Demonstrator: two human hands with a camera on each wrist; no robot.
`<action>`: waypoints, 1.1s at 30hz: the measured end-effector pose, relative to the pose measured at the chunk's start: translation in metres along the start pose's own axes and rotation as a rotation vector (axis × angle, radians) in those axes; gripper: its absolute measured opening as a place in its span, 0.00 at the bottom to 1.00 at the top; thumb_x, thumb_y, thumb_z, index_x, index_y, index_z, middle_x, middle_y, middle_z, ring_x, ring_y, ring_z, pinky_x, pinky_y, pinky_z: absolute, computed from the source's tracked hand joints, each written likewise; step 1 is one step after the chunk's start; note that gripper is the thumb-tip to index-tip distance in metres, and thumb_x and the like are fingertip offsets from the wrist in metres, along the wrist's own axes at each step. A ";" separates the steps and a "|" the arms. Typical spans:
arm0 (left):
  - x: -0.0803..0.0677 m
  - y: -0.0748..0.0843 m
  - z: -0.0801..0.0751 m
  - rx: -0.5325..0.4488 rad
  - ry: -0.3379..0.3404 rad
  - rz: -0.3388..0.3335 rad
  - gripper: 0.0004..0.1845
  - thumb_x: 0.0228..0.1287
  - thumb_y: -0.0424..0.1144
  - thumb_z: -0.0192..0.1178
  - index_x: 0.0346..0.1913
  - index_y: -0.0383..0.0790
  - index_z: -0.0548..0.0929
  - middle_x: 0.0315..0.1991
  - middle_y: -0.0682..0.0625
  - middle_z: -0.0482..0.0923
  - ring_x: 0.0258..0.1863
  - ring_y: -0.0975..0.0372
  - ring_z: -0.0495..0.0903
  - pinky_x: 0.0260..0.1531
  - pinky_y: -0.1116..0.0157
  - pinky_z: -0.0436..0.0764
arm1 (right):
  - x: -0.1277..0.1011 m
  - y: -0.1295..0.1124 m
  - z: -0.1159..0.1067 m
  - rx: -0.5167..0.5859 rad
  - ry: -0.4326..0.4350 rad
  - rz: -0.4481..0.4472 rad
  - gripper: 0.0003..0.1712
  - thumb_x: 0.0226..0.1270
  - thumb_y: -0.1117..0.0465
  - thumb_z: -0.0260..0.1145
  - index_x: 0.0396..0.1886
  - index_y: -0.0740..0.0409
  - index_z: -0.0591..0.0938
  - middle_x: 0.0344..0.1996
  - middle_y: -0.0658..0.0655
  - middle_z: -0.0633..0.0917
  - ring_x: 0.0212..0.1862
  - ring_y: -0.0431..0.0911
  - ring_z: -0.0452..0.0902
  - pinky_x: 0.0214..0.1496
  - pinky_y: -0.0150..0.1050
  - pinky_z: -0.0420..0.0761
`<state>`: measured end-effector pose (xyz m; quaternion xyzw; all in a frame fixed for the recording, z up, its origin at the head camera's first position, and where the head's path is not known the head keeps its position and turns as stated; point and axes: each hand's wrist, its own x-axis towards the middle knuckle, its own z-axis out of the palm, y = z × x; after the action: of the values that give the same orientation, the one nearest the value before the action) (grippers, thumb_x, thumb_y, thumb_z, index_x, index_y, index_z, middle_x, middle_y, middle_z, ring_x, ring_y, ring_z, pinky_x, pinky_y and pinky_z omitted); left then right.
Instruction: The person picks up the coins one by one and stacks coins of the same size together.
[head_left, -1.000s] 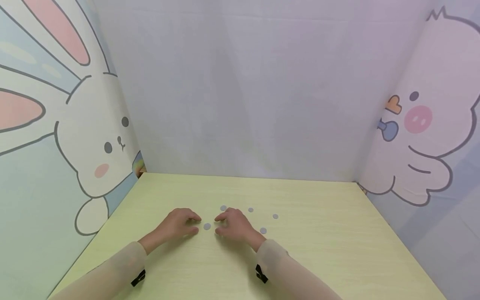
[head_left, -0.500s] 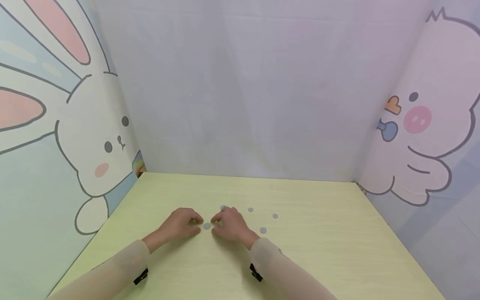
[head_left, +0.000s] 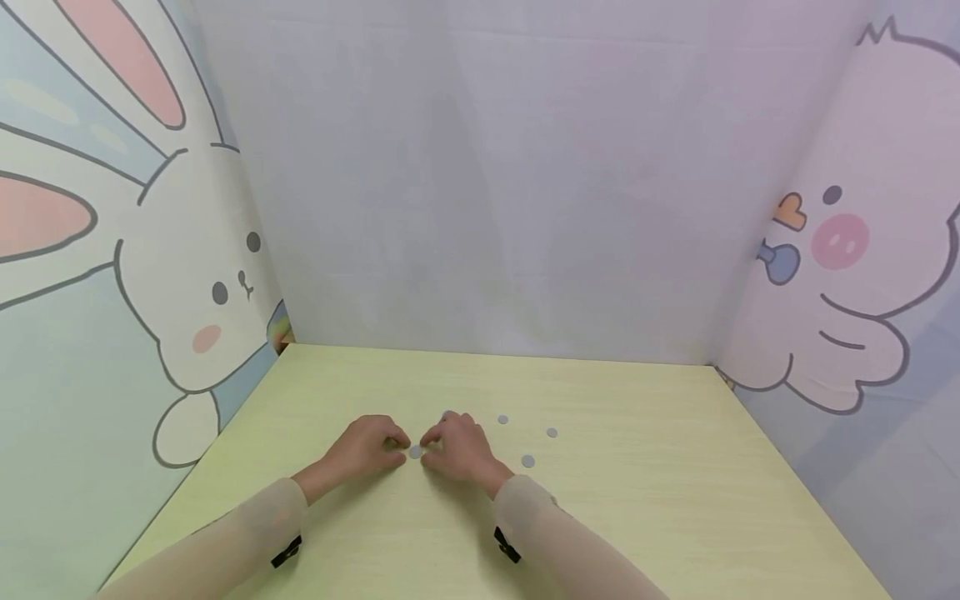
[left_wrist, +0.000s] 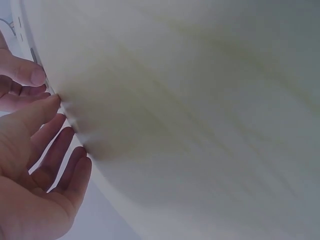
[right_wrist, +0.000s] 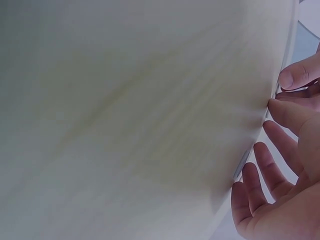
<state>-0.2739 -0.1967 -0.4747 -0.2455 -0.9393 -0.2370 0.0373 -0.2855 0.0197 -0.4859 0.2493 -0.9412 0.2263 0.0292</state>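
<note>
On the pale wooden table a small flat grey coin-like disc lies between my two hands. My left hand is just left of it, thumb and index finger bent towards it. Facing it from the other side is my right hand, in the same pose. In the wrist views the left fingertips and right fingertips rest on the tabletop or very near it. Whether any finger touches the disc, I cannot tell. Neither hand lifts anything.
A second disc is partly covered by my right hand. Further discs lie beyond and to the right: one at the back, a right one and a nearer one. A pale cloth backdrop stands behind the table.
Both hands have drawn closer together around the middle disc, the right one moving left and the left one slightly right. The discs stay where they were.
</note>
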 end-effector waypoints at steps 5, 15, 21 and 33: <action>0.000 0.000 0.001 0.000 0.004 0.010 0.09 0.59 0.34 0.79 0.42 0.41 0.93 0.38 0.54 0.89 0.40 0.58 0.87 0.44 0.59 0.84 | 0.000 -0.001 0.001 -0.004 0.015 0.010 0.10 0.62 0.52 0.81 0.43 0.44 0.95 0.38 0.46 0.83 0.39 0.42 0.72 0.39 0.36 0.70; 0.001 0.000 0.003 -0.027 0.036 -0.019 0.07 0.58 0.33 0.79 0.40 0.41 0.94 0.36 0.55 0.89 0.39 0.59 0.87 0.43 0.60 0.85 | -0.001 -0.009 0.001 -0.030 0.047 0.052 0.08 0.62 0.51 0.82 0.40 0.44 0.96 0.34 0.46 0.82 0.36 0.43 0.72 0.37 0.36 0.71; 0.001 0.004 0.004 -0.045 0.049 -0.044 0.06 0.58 0.33 0.79 0.39 0.42 0.94 0.35 0.55 0.89 0.38 0.59 0.87 0.42 0.59 0.85 | -0.002 -0.013 0.000 -0.005 0.066 0.085 0.05 0.63 0.52 0.81 0.36 0.45 0.96 0.33 0.46 0.81 0.37 0.43 0.73 0.38 0.37 0.73; 0.003 0.006 0.005 -0.046 0.057 -0.060 0.05 0.58 0.33 0.79 0.37 0.44 0.94 0.34 0.56 0.89 0.36 0.59 0.86 0.40 0.62 0.83 | -0.001 -0.014 0.002 0.008 0.067 0.107 0.03 0.62 0.53 0.82 0.35 0.43 0.96 0.33 0.46 0.81 0.38 0.43 0.74 0.39 0.37 0.74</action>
<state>-0.2730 -0.1884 -0.4759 -0.2111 -0.9391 -0.2664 0.0511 -0.2772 0.0084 -0.4816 0.1913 -0.9507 0.2394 0.0478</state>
